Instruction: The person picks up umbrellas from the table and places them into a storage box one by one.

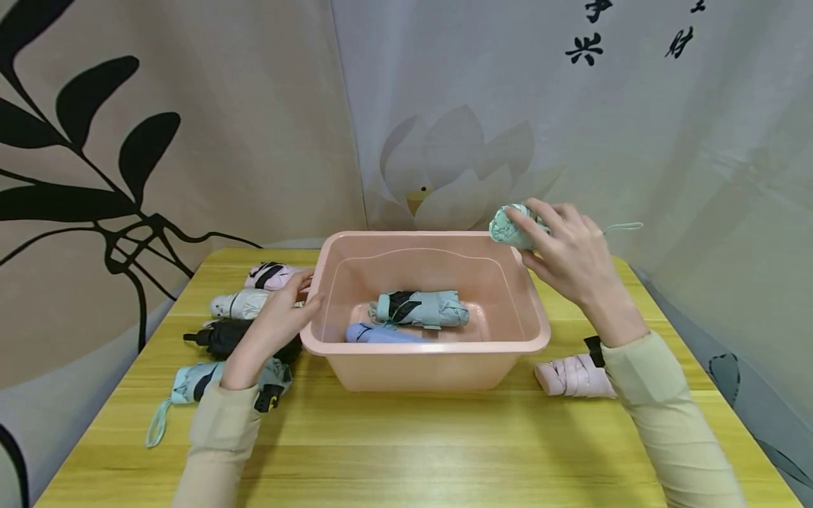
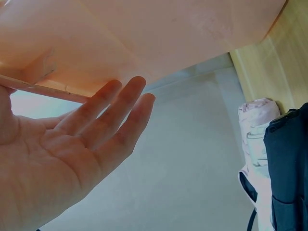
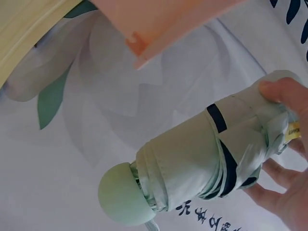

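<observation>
My right hand point(image 1: 570, 254) holds a mint-green folded umbrella point(image 1: 508, 227) above the back right corner of a pink plastic basin point(image 1: 419, 370). The right wrist view shows its rounded pale green handle point(image 3: 126, 196) and dark strap marks, with thumb and fingers around the opposite end. My left hand point(image 1: 276, 321) is at the basin's left rim, thumb over the edge and fingers against the outer wall point(image 2: 159, 43) below it. Inside the basin lie a light blue-grey folded umbrella point(image 1: 438, 309) with a black band and a blue one point(image 1: 381, 334), partly hidden by the front rim.
Left of the basin lie several folded umbrellas: a pale pink one point(image 1: 279, 275), a white one point(image 1: 238, 305), a black one point(image 1: 222, 339) and a blue-grey one point(image 1: 190, 382) with a loop. A pink folded umbrella point(image 1: 571, 377) lies at right on the wooden table point(image 1: 406, 451).
</observation>
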A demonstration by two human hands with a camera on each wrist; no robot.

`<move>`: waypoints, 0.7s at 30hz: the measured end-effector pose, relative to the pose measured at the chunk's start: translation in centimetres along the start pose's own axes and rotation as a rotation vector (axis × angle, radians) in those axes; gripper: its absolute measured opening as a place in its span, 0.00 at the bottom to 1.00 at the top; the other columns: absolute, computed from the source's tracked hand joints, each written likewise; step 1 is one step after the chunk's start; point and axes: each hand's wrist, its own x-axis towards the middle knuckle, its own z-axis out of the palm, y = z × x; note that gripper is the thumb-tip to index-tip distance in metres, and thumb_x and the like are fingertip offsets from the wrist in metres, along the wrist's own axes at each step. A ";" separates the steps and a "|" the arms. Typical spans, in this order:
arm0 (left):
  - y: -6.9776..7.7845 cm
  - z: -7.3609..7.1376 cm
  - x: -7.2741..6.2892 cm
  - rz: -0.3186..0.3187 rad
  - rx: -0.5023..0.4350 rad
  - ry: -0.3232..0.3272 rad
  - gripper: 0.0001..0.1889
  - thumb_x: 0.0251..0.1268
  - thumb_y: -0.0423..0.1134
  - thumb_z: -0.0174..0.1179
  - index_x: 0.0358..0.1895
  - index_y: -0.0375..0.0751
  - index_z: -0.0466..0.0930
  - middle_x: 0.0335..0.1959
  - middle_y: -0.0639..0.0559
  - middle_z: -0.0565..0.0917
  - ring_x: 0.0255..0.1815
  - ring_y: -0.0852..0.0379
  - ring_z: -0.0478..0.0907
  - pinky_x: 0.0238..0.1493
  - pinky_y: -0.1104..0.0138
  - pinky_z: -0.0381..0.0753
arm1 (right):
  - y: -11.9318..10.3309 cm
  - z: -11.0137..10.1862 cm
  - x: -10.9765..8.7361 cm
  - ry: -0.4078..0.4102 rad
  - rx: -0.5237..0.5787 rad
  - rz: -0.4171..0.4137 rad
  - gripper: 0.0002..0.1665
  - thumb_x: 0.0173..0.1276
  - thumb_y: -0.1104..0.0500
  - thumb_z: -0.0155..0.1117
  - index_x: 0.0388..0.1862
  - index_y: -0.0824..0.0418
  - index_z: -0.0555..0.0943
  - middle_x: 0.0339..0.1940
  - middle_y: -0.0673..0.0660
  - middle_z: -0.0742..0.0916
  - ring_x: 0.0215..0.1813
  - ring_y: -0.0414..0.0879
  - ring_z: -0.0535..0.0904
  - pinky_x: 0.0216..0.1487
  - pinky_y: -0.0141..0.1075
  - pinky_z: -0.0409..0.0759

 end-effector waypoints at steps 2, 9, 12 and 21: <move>0.0 0.0 0.0 0.006 -0.005 0.003 0.34 0.72 0.45 0.48 0.74 0.36 0.49 0.71 0.32 0.62 0.68 0.36 0.65 0.65 0.44 0.69 | -0.2 -0.1 0.5 0.007 0.007 -0.012 0.33 0.51 0.63 0.73 0.58 0.57 0.76 0.51 0.64 0.81 0.42 0.64 0.78 0.29 0.53 0.80; -0.1 0.0 -0.1 0.031 -0.017 0.001 0.33 0.72 0.44 0.48 0.74 0.36 0.49 0.70 0.32 0.63 0.67 0.36 0.66 0.62 0.44 0.72 | -1.1 -0.2 2.4 0.031 0.018 -0.048 0.30 0.53 0.65 0.69 0.58 0.57 0.76 0.51 0.63 0.82 0.42 0.64 0.79 0.29 0.51 0.81; -0.1 0.0 -0.2 0.029 -0.016 -0.001 0.33 0.72 0.45 0.48 0.74 0.36 0.49 0.71 0.32 0.62 0.67 0.35 0.66 0.62 0.44 0.71 | -1.6 -0.2 3.2 0.046 0.037 -0.059 0.30 0.52 0.65 0.68 0.57 0.57 0.76 0.50 0.64 0.82 0.41 0.63 0.79 0.28 0.51 0.81; 0.0 0.0 -0.2 0.017 -0.007 0.002 0.33 0.72 0.46 0.48 0.74 0.37 0.49 0.71 0.32 0.62 0.67 0.36 0.66 0.62 0.44 0.72 | -3.3 0.3 5.2 0.042 0.101 -0.098 0.32 0.52 0.62 0.73 0.58 0.58 0.75 0.51 0.62 0.82 0.41 0.62 0.79 0.33 0.50 0.83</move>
